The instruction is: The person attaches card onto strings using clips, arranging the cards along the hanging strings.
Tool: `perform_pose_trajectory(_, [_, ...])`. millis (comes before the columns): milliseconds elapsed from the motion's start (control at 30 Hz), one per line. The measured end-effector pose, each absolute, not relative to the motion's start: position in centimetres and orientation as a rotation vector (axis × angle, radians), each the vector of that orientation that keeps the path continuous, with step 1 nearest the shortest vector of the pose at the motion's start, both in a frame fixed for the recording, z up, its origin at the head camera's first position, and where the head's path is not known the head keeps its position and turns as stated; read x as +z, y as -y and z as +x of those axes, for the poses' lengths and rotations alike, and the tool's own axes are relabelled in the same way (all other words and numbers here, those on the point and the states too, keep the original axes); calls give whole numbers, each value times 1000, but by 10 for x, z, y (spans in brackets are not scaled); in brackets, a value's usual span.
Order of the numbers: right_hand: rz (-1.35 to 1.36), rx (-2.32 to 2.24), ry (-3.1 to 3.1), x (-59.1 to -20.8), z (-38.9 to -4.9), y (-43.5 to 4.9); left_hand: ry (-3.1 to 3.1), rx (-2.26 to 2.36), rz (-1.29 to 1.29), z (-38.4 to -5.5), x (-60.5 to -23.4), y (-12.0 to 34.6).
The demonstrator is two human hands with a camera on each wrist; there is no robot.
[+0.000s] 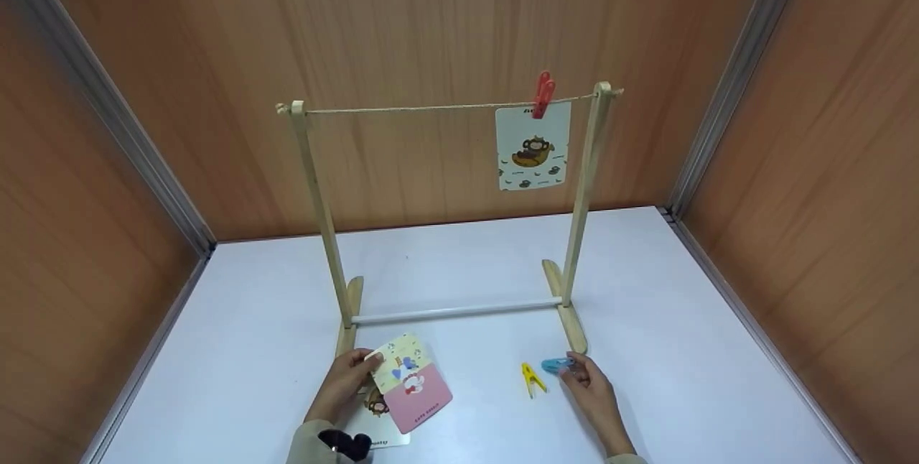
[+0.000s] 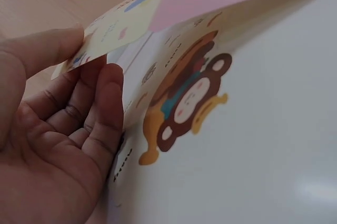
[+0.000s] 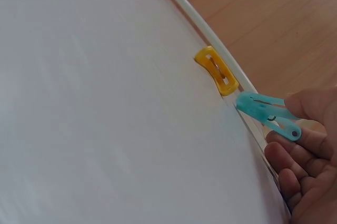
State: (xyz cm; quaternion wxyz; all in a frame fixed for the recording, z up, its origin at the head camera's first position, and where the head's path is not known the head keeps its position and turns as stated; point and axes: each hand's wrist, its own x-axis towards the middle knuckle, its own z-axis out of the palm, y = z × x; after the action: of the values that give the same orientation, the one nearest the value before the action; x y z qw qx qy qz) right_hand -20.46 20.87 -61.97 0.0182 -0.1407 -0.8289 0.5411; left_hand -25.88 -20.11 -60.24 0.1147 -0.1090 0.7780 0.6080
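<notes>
My left hand [image 1: 350, 381] pinches a yellow and pink card [image 1: 416, 385] by its corner, thumb on top in the left wrist view. Under it a white card with a monkey picture [image 1: 377, 428] lies partly covered, close to the left fingers. On the right, my right hand [image 1: 590, 388] pinches a blue clothespin [image 1: 556, 365] between thumb and fingers, seen side-on in the right wrist view [image 3: 266, 113]. A yellow clothespin [image 1: 532, 380] lies on the table just left of it.
A wooden stand [image 1: 587, 191] with a string [image 1: 416, 109] across its top rises behind the hands. Near the string's right end a red clothespin [image 1: 543, 95] holds a monkey card [image 1: 533, 151]. A white bar [image 1: 459, 311] joins the stand's feet. Wood panels [image 1: 459, 19] enclose the white table [image 1: 675, 349].
</notes>
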Motion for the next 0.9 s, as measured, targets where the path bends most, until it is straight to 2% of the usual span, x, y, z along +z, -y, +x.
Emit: perform_pose_trajectory(900, [-511, 1773, 2499, -616, -208, -210, -2218, 1849, -368, -260, -596, 197])
